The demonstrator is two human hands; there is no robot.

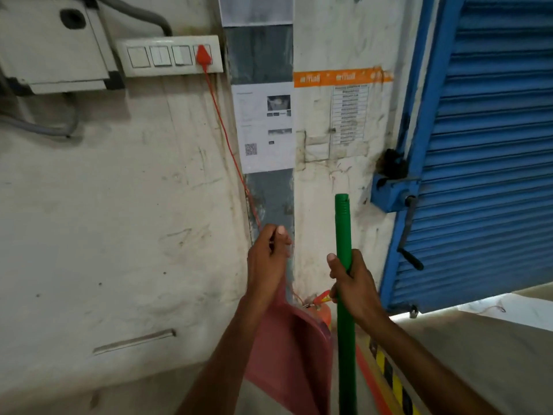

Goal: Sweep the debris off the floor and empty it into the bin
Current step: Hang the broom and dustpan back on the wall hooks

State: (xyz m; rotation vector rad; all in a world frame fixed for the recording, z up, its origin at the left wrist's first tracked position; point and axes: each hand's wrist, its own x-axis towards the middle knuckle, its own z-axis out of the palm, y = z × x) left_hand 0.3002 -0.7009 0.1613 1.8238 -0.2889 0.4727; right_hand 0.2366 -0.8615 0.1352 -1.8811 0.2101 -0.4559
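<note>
**2 hands, 2 tools, at the wall beside the shutter**

At far left, 1 grey box (pixel 51 46) is fixed to the wall, its left side cut off by the frame edge. Next to it is 1 switch panel (pixel 167 56) with 3 rocker switches and 1 red plug (pixel 203 55) in its last slot. 1 red cord (pixel 227 139) runs down from the plug and passes out of sight behind the left hand (pixel 267 259).

That hand is curled around the top of 1 pink dustpan (pixel 293 354). The grip hides the handle, and the pan hangs straight below the wrist, its lower edge cut off at the bottom of the view. Above, 1 printed sheet (pixel 263 127) carries 1 QR code; its text is too blurred to read.

The right hand (pixel 353 283) is wrapped tightly around 1 green broom handle (pixel 342 226), which stands upright just right of the dustpan. Its top rises above the fist, and its lower end leaves the frame, so the head cannot be seen. A small orange object behind the pan is hard to identify.

1 orange tape strip (pixel 341 77) crosses the wall. 1 blue roller shutter (pixel 493 145) fills the right side, partly raised. 1 yellow-and-black hazard stripe (pixel 392 381) marks the floor.
</note>
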